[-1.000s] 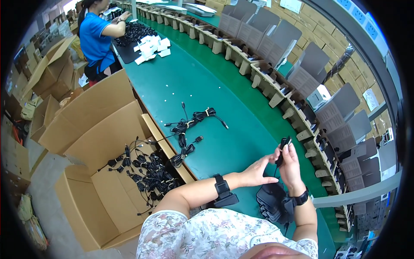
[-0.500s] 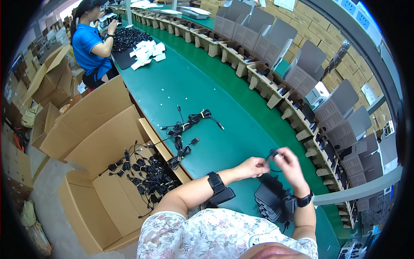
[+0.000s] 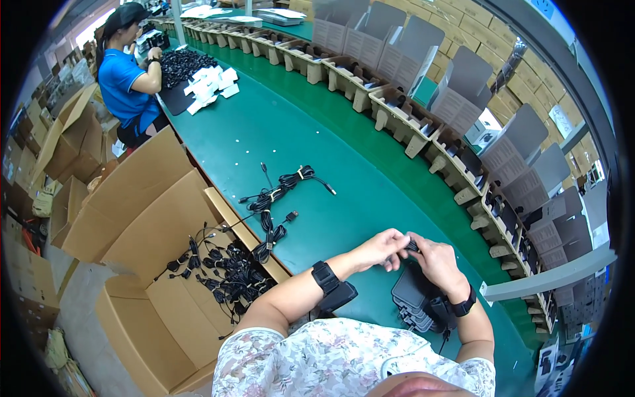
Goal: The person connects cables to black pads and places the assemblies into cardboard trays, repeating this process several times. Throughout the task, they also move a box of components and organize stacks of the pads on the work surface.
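In the head view, the left hand (image 3: 380, 249) and the right hand (image 3: 433, 259) meet above the green surface (image 3: 331, 132), fingers closed together on a small black cable end (image 3: 412, 246) held between them. Just below the hands lies a stack of black adapters (image 3: 415, 298). To the left, bundled black cables (image 3: 278, 195) rest on the surface, and an open cardboard box (image 3: 152, 225) holds more black cables. Far off, another person in a blue shirt (image 3: 119, 83) works at the surface.

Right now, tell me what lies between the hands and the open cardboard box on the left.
In the head view, a loose cable bundle lies on the green belt between the left hand and the cardboard box.
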Demonstrator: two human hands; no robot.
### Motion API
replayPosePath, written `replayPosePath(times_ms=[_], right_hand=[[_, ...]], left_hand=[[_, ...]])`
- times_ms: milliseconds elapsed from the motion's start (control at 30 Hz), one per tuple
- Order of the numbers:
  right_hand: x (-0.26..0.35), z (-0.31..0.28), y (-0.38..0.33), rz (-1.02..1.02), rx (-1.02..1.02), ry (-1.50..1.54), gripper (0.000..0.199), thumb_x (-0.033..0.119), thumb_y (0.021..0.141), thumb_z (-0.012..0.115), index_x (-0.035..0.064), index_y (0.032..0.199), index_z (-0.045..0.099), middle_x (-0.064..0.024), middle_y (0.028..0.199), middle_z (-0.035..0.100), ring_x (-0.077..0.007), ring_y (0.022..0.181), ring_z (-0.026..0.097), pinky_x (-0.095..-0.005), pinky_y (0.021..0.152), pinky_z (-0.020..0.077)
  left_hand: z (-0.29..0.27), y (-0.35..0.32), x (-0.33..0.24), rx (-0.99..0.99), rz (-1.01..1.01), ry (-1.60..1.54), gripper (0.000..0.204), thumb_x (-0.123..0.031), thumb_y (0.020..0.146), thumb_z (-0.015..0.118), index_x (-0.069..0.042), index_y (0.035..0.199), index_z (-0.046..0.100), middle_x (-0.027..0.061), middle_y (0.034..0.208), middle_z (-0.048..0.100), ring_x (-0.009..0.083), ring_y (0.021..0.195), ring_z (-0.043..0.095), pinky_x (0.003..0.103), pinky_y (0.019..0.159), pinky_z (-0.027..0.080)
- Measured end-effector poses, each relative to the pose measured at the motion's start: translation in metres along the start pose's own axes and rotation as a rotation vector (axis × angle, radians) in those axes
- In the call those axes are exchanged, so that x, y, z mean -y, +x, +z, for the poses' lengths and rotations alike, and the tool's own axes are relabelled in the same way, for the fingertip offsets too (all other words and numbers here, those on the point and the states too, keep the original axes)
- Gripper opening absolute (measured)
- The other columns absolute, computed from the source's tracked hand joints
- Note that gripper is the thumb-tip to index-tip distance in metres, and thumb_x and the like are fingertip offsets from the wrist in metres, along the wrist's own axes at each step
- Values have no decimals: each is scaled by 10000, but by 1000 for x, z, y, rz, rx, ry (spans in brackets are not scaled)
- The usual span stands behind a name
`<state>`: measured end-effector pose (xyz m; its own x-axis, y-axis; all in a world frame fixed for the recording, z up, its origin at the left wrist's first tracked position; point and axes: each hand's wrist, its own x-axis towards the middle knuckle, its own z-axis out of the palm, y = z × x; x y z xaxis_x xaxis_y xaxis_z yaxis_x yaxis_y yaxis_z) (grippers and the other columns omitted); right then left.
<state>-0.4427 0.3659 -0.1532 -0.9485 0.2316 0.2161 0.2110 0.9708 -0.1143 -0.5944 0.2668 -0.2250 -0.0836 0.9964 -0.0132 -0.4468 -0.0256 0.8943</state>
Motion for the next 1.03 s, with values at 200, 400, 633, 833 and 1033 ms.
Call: replayPosePath(times_ms=[200,400,633,833,1033], right_hand=[[-61,0,17,-9,152,444,311,210,850,585,43,1111,558,-171,919,612,-320,830,603,-370,713,477],[-130,-34,92,50,-271,80,289,241,849,585,20,1035,578,-173,912,614,-322,831,601,-370,713,479],[-245,-82,212,302,-643,-301,296,281,867,540,21,994,603,-183,897,635,-352,854,603,-419,707,481],[-296,-85,294,479,-315,-497,272,273,870,509,26,920,612,-178,861,642,-337,844,620,-422,688,488],[-318,-38,353,590,-312,-547,400,228,826,544,94,1203,535,-146,973,657,-335,875,638,-409,748,509]], left_hand=[[-7,46,18,-67,176,361,271,-123,895,548,-33,1127,441,74,876,543,122,654,566,239,560,469],[-16,77,9,-499,673,872,414,2,833,573,-26,1210,402,142,1054,470,163,754,575,268,633,493],[-23,106,3,-456,638,849,460,45,811,569,-34,1233,405,163,1122,419,180,796,580,272,665,497],[-35,124,-19,-442,647,851,446,53,808,563,-21,1222,412,165,1125,420,181,797,583,272,667,498],[-35,130,-12,-423,549,872,463,23,809,583,-34,1235,411,170,1149,418,189,867,577,284,699,496]])
